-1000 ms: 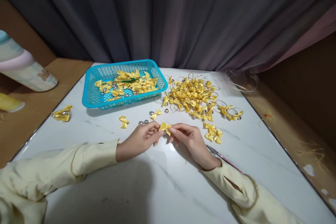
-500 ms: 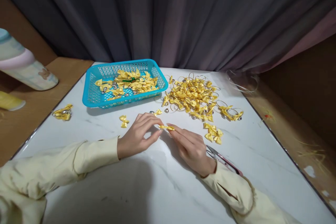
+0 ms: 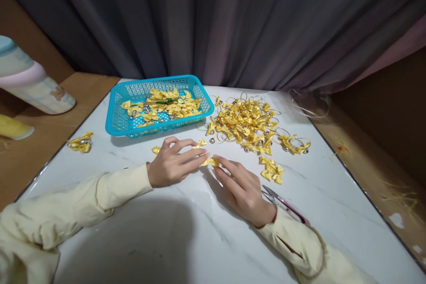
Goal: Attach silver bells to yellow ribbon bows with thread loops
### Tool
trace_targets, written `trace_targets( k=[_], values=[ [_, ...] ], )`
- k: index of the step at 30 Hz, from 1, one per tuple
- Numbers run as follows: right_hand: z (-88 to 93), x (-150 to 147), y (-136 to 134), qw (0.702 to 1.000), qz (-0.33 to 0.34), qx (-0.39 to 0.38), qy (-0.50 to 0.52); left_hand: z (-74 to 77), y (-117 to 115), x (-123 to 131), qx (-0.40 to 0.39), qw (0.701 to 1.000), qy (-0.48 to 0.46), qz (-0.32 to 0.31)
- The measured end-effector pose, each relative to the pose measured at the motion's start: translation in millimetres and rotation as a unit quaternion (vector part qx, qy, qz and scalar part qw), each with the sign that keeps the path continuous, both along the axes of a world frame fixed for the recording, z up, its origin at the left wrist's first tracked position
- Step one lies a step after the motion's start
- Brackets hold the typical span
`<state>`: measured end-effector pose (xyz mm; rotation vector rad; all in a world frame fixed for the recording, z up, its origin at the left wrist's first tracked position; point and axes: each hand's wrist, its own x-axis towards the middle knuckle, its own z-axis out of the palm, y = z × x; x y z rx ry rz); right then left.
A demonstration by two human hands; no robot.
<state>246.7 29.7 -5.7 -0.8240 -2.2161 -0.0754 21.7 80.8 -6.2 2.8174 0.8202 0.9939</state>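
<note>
Between the fingertips of both hands is a small yellow ribbon bow (image 3: pixel 209 162), held just above the white table. My left hand (image 3: pixel 176 164) pinches its left end. From the other side, my right hand (image 3: pixel 241 186) grips the right end between thumb and fingers. A second yellow bow (image 3: pixel 200 143) lies just beyond my left fingertips. Another bow (image 3: pixel 155 150) is partly hidden behind my left hand. A silver heart-shaped bell or bead (image 3: pixel 212 140) rests nearby. Thread snips (image 3: pixel 288 206) with pinkish handles lie beside my right wrist.
A blue plastic basket (image 3: pixel 111 120) holds yellow bows and silver pieces. To its right is a heap of bows with loops (image 3: pixel 246 120). More loose bows (image 3: pixel 272 171) lie nearer. A bow cluster (image 3: pixel 81 142) and a bottle (image 3: pixel 43 91) are at left. A dark curtain (image 3: pixel 213 22) hangs behind.
The bow between my hands has turned so that more of its face shows. My left fingers have shifted and spread, now covering part of the loose bow on the left.
</note>
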Motion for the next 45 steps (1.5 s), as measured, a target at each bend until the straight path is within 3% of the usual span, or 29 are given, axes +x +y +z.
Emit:
trace_targets(
  k=[9, 18, 23, 29, 35, 40, 43, 45],
  values=[
    [1.2, 2.1, -2.5, 0.996, 0.06, 0.06, -0.003, 6.7, -3.3, 5.9, 0.1, 0.994, -0.027, 0.019],
    [2.1, 0.7, -3.0, 0.997, 0.037, 0.03, 0.054, 5.2, -0.3, 6.6, 0.025, 0.996, -0.002, 0.09],
    [2.8, -2.9, -2.8, 0.993, -0.017, -0.021, 0.112, 9.3, -8.0, 13.6, -0.004, 0.999, -0.009, 0.043],
    [10.1, -7.1, -5.7, 0.986, 0.016, -0.088, 0.137, 11.3, -19.3, 21.8, -0.068, 0.997, -0.041, 0.019],
    [11.7, -8.2, -6.3, 0.983, 0.019, -0.11, 0.146, 10.5, -16.3, 20.9, -0.098, 0.994, -0.038, 0.014],
    [11.9, -9.7, -2.8, 0.965, -0.041, -0.156, 0.207, 36.8, 2.3, 12.8, -0.192, 0.977, -0.07, 0.065],
    [15.4, -11.1, 0.8, 0.94, -0.099, -0.252, 0.209, 59.9, 11.8, 5.8, -0.322, 0.927, -0.145, 0.127],
    [19.5, -11.5, 4.1, 0.914, -0.122, -0.328, 0.204, 66.3, 12.4, 1.9, -0.375, 0.895, -0.202, 0.131]
  ],
)
